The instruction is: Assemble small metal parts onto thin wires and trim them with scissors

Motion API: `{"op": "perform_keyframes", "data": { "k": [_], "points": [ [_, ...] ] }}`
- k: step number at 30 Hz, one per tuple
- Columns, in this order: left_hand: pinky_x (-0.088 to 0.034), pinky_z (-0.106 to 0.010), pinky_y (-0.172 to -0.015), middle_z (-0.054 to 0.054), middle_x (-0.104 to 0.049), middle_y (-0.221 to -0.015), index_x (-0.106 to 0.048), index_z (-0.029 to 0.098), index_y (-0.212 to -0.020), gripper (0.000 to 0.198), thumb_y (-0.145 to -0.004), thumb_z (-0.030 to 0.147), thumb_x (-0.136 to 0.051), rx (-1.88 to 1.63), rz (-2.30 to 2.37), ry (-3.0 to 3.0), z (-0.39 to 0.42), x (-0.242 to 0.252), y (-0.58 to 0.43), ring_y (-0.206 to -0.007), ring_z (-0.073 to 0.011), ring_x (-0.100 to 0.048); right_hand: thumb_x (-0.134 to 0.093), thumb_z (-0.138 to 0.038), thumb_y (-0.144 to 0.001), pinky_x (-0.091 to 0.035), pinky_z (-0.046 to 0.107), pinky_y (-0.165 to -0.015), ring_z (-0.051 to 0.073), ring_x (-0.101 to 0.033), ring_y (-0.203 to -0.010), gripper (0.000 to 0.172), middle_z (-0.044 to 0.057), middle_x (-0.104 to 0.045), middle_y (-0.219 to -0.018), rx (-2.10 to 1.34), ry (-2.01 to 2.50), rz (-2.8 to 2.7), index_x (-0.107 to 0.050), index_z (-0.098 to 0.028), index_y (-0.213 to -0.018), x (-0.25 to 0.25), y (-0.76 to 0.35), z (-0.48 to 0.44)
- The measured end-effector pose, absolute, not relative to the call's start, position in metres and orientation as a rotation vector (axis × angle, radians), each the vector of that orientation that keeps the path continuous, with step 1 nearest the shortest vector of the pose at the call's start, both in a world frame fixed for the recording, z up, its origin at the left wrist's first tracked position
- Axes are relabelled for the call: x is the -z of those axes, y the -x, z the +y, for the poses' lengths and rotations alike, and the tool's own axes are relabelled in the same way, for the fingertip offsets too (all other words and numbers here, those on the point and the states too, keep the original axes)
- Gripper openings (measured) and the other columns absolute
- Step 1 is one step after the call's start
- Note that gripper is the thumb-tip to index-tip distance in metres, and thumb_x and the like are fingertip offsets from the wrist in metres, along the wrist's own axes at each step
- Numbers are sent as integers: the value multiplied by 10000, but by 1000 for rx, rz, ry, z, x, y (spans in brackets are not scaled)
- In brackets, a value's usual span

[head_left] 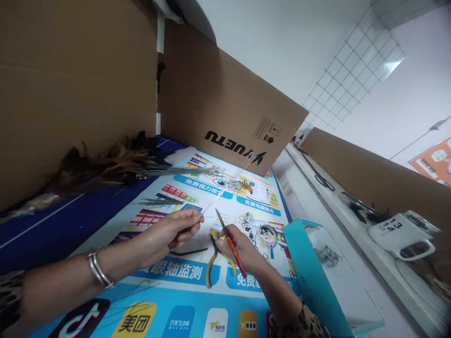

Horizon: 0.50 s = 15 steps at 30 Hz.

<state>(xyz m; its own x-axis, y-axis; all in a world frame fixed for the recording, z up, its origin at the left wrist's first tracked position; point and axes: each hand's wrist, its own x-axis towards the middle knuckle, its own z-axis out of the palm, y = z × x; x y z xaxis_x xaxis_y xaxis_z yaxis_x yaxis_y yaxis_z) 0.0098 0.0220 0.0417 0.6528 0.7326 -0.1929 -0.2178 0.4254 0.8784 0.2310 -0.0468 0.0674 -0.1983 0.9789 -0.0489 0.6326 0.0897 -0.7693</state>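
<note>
My left hand [181, 230] is closed in a pinch on a thin, pale wire [212, 205], which slants up and away from the fingertips. My right hand [241, 246] grips a slim tool with a dark pointed tip and an orange handle [235, 256]; its exact kind is unclear. The tip points up toward the wire without visibly touching it. Below and between the hands, yellow-handled pliers [210, 270] lie on the printed sheet, partly hidden by my right hand. A short dark strip [190, 252] lies beside my left hand.
A bundle of brown feathers [102, 162] with long wire stems lies at the back left. Several small wire loops [248, 220] and a round clear dish [268, 236] sit on the sheet. Cardboard panels [229, 94] stand behind. On the right are a teal box [310, 277] and a white mug [398, 234].
</note>
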Motion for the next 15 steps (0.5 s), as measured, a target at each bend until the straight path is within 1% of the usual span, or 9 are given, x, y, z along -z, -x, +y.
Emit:
{"op": "perform_keyframes", "data": {
  "k": [2, 4, 8, 12, 15],
  "points": [
    [-101, -228, -446, 88, -346, -572, -496, 194, -773, 353, -858, 503, -647, -575, 647, -1004, 29, -48, -13, -477, -69, -186, -553, -509, -930, -438, 289, -747, 178, -559, -823, 336, 29, -599, -913, -969, 1529, -1910, -586, -189, -1027, -66, -232, -41],
    [-62, -236, -447, 89, -370, -580, -498, 199, -776, 348, -800, 483, -698, -509, 676, -1038, 35, -53, -20, -470, -67, -174, -529, -547, -942, -450, 295, -768, 188, -582, -853, 394, 38, -613, -934, -986, 1471, -1929, -597, -190, -1092, -63, -234, -35],
    [-46, -243, -455, 85, -417, -581, -500, 195, -755, 380, -720, 479, -751, -444, 718, -1059, 45, -55, -35, -460, -60, -186, -476, -625, -952, -463, 286, -739, 178, -581, -822, 488, 28, -621, -913, -1027, 1388, -1935, -598, -205, -1167, -59, -242, -26],
    [-56, -247, -470, 74, -447, -585, -530, 182, -775, 369, -730, 471, -756, -436, 682, -1034, 51, -46, -44, -471, -57, -218, -440, -670, -945, -466, 281, -740, 184, -581, -854, 538, 34, -617, -950, -1074, 1362, -1921, -594, -218, -1191, -58, -248, -22],
    [-53, -252, -473, 71, -446, -587, -529, 182, -775, 341, -753, 442, -748, -428, 665, -1013, 55, -39, -46, -477, -60, -223, -441, -693, -931, -458, 285, -735, 186, -574, -834, 560, 33, -607, -927, -1077, 1377, -1935, -593, -207, -1166, -60, -249, -21]
  ]
}}
